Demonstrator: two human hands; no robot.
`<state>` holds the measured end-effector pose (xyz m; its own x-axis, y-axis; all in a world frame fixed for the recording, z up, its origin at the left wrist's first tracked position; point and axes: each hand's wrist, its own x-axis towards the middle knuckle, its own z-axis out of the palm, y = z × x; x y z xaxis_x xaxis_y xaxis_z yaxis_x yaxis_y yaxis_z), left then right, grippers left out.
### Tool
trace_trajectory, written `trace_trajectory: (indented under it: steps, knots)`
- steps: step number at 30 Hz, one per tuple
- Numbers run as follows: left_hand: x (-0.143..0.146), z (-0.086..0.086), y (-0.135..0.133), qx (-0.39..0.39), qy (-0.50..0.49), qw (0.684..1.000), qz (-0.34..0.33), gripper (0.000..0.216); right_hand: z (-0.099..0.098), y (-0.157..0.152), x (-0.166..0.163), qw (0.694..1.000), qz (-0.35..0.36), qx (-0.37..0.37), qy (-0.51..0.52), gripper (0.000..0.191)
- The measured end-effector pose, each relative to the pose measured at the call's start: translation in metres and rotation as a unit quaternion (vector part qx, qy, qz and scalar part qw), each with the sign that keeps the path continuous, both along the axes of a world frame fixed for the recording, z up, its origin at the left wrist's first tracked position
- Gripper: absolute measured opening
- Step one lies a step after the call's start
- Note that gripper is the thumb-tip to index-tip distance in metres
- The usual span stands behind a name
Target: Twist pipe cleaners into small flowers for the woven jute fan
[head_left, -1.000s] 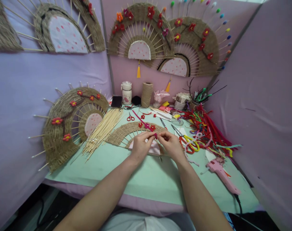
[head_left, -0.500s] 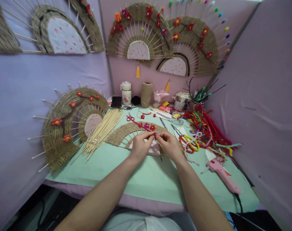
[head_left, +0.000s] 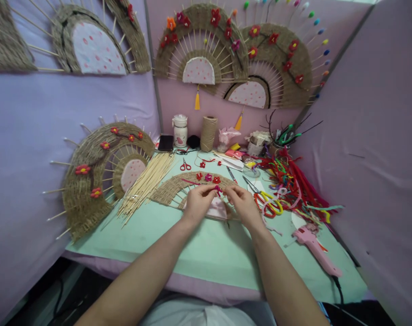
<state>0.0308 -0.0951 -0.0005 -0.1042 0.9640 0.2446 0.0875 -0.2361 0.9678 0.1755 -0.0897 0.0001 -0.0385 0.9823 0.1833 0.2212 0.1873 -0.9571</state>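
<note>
Though slender, magenta pipe cleaner point(head_left: 218, 190) between left fingers point(head_left: 206, 190) and right fingers point(head_left: 230, 192).

Soft, muted light here, a pale strip glowing above the pink back wall point(head_left: 179, 102); shadow pools on the mint tablecloth point(head_left: 209, 258) beside the right forearm point(head_left: 284, 271), wide-angle distortion bows its front edge, and the magenta pipe cleaner point(head_left: 217, 190) looks fuzzy.

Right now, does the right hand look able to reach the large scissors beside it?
Probably yes: the large scissors lie close beside the right hand, and nothing visible blocks the way, though that hand is busy at the magenta stem.
</note>
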Motion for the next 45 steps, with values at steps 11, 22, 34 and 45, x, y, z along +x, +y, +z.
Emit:
trace_trajectory:
  steps: [11,22,34,45]
  knots:
    - [0.002,-0.002,-0.006,0.151,0.154,0.976,0.002,0.019,0.002,0.000,-0.001,0.942,0.101,-0.217,0.235,0.028]
    - [0.000,0.005,-0.002,0.005,0.056,0.992,-0.113,0.025,0.007,0.004,0.015,0.897,0.157,-0.301,0.283,0.023]
    - [-0.002,0.005,-0.008,0.161,0.153,0.967,-0.126,0.020,0.007,0.003,0.009,0.898,0.148,-0.326,0.255,0.011]
    - [0.000,0.003,0.003,-0.003,-0.125,0.991,-0.057,0.022,0.004,-0.004,0.000,0.996,0.044,0.072,0.019,0.019]
